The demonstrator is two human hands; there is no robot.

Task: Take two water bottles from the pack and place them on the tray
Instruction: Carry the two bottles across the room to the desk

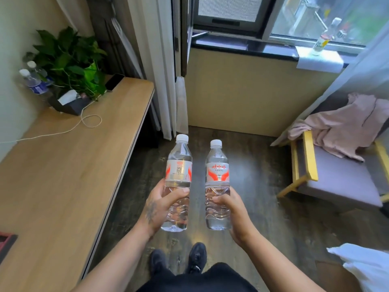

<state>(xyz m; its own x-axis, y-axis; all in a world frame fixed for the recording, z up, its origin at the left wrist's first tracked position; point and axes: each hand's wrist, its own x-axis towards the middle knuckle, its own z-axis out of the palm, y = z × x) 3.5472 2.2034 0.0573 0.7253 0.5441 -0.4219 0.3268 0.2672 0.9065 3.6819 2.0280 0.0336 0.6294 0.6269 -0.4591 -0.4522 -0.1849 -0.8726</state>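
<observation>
Already lifted clear, two water bottles are held upright over the floor beside the wooden bench, left bottle clasped by the left hand, right bottle by the right hand, tray placement outstanding.

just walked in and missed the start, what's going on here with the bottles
A person stands on the dark floor, holding a water bottle upright in each hand: the left hand grips the left bottle, the right hand grips the right bottle. Both are capped and held in the air beside the wooden desk. Neither has been set down yet, and no tray is clearly in view.
</observation>
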